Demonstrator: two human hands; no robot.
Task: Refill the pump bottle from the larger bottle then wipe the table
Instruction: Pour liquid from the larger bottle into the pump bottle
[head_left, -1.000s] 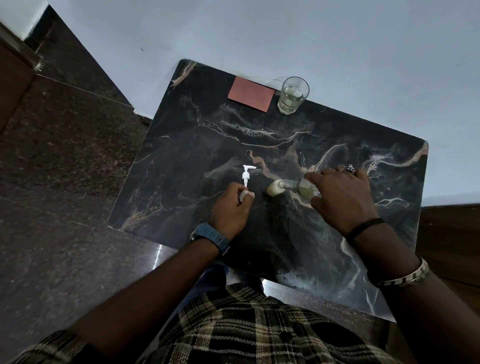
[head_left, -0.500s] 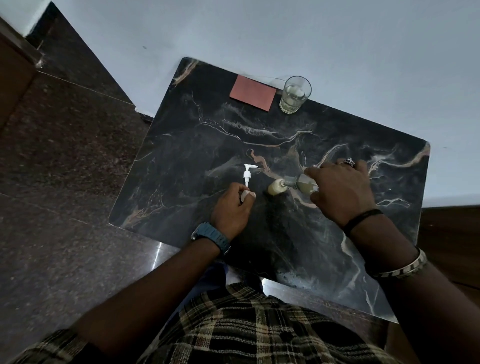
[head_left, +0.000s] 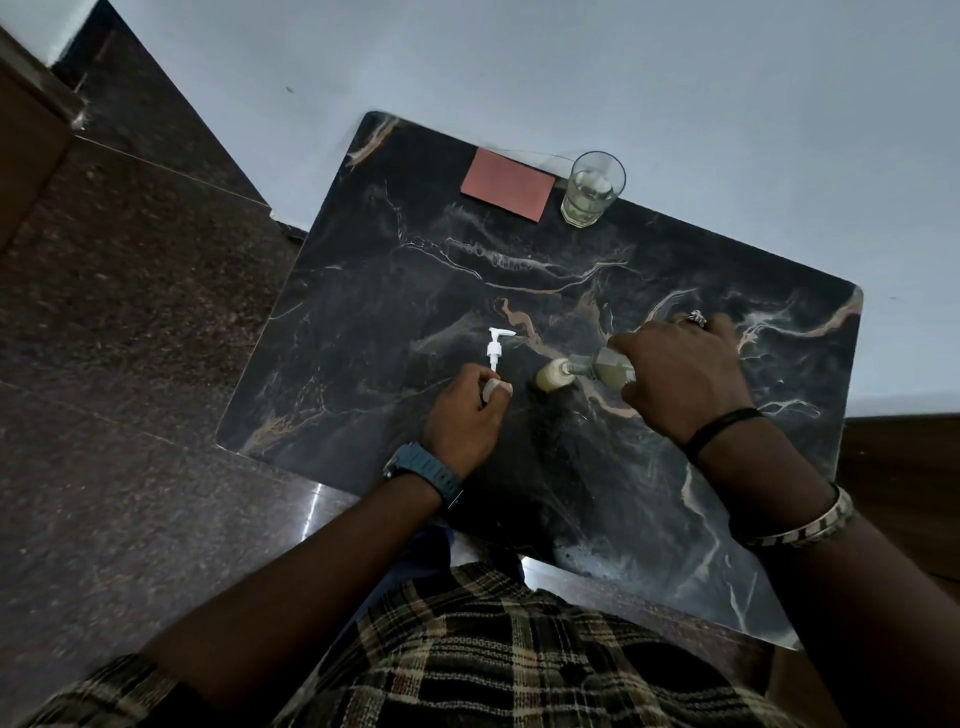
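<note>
Left hand of ours grips the white pump head, its tube upright; just right, our right hand grasps the larger pale-liquid clear bottle, tipped leftward, neck meeting the small round pump bottle. Farther back on the black marble table wait the pink cloth and the glass tumbler.

Dark marble table against pale wall, granite floor.

At the upper middle of the frame you see a drinking glass holding clear liquid, upright at the far counter edge.
</note>
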